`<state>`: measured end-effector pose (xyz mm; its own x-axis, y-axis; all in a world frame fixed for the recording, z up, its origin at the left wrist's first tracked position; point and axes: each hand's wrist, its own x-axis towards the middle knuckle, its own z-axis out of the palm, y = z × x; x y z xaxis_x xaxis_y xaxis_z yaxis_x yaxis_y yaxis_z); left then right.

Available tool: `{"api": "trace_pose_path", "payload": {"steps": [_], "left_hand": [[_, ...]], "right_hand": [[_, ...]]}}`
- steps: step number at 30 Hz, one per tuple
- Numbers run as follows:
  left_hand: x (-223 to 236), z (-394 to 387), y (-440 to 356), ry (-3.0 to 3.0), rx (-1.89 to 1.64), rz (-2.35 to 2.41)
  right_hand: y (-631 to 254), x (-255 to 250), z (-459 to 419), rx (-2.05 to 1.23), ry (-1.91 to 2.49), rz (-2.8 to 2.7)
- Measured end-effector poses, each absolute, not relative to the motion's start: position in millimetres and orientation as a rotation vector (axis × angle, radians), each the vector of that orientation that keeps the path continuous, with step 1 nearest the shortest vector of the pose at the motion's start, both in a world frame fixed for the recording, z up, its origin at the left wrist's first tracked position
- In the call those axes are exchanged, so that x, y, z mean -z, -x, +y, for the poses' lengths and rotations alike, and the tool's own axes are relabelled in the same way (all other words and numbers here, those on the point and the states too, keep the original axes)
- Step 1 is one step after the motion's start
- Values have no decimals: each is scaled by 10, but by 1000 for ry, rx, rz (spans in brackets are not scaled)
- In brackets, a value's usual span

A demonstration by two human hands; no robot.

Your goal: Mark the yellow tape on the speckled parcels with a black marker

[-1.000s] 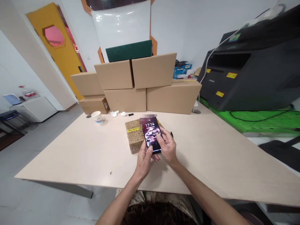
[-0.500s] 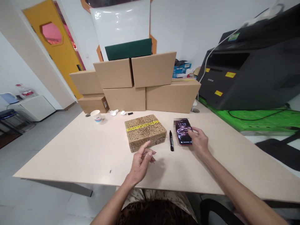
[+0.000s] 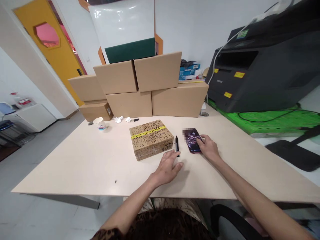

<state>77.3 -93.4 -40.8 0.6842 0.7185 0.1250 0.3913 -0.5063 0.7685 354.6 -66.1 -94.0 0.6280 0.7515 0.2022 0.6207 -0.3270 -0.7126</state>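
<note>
The right grip (image 3: 209, 147) clasps a dark, red-edged phone (image 3: 193, 143), screen lit; the left grip (image 3: 167, 168) is spread, unclenched.

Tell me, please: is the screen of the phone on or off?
On: the phone shows lit clock digits.

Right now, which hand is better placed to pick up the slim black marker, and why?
Probably the left hand: it is empty and close beside the slim black marker, while the right hand holds the black rectangular phone.
</note>
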Motion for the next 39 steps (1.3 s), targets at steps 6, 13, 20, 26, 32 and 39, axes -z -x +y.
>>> {"api": "trace_pose_path", "payload": {"steps": [6, 13, 20, 26, 32, 39], "left_hand": [[584, -673, -1325, -2355, -376, 906], [581, -768, -1100, -2492, -911, 551], [498, -896, -145, -2095, -1908, 1250], [414, -1000, 167, -1258, -1385, 1221], [-2, -790, 249, -1308, -1586, 994], [163, -141, 240, -1101, -1430, 973]], "right_hand": [[-3474, 901, -732, -65, 2184, -1279], [-3418, 793, -823, 43, 2045, -1360], [-2844, 556, -731, -262, 1512, -1472], [-2361, 382, -793, -770, 1335, -1397], [-2395, 46, -693, -693, 1097, -1158], [-2362, 307, -339, -971, 1061, -889]]}}
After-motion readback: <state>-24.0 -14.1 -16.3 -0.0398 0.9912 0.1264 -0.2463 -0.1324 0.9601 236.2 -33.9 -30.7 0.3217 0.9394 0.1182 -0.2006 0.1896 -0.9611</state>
